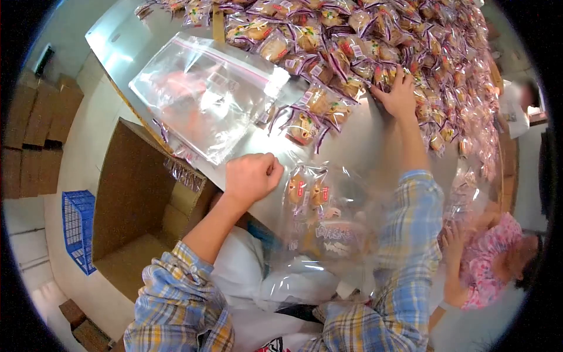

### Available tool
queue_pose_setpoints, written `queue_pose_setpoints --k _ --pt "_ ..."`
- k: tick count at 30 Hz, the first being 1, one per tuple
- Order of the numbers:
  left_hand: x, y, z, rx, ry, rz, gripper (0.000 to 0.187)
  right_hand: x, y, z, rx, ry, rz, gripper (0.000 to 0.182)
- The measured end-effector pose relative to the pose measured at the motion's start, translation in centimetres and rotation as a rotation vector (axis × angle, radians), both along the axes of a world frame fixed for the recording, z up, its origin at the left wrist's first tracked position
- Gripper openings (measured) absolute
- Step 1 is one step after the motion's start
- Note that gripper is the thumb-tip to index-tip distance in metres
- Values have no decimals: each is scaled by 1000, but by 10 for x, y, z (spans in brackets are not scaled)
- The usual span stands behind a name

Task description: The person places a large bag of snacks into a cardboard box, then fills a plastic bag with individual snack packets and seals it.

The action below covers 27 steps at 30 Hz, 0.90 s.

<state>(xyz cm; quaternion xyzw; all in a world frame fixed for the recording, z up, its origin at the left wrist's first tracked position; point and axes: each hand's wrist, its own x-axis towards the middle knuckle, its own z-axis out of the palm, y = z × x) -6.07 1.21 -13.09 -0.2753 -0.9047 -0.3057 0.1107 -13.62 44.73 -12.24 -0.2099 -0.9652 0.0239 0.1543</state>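
Note:
My right hand [400,97] is spread over the near edge of a large heap of wrapped snack packets [375,47], its fingers touching some of them. My left hand [251,178] is curled closed above the metal table's front edge; whatever it may hold is hidden. Between my forearms lies a clear plastic bag [328,234] with a few packets at its far end. Several loose packets [305,126] rest on the table just beyond it. A stack of large clear bags [205,94] lies flat at the left.
Below the table's left edge stands an open cardboard box [135,205], with a blue crate [79,232] beside it. Cardboard boxes [44,111] are stacked at the far left. A co-worker in pink [489,264] is at the right; another person [516,105] stands farther back.

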Motion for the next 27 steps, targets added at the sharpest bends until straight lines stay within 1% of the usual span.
queue_pose_setpoints --k 2,4,7,10,13,16,18,21,24,27 --pt "1 1 1 -1 0 -2 27 -1 -6 -7 92 93 30 103" --pt "0 -2 2 -8 5 4 26 -1 -23 -2 93 19 -74 100" --pt "0 -3 0 -8 -7 3 26 -3 -31 3 115 2 -114 103" --pt "0 -1 0 -2 -11 2 26 -4 -31 4 162 24 -101 110" --pt "-2 -2 3 -7 -3 1 27 -15 -18 13 55 -94 -123 113" --pt "1 -1 3 -22 -11 -2 28 -27 -3 12 13 -177 -107 112" --pt "0 0 4 -38 -18 6 28 -24 0 10 17 -195 -124 107" --pt "0 -1 3 32 -33 9 33 -24 -7 11 45 -215 -120 101" --pt "1 -2 4 23 -54 15 33 -18 -18 23 -35 -228 -129 99" --pt "0 -2 1 14 -44 20 33 -7 -17 22 98 -162 -105 94"
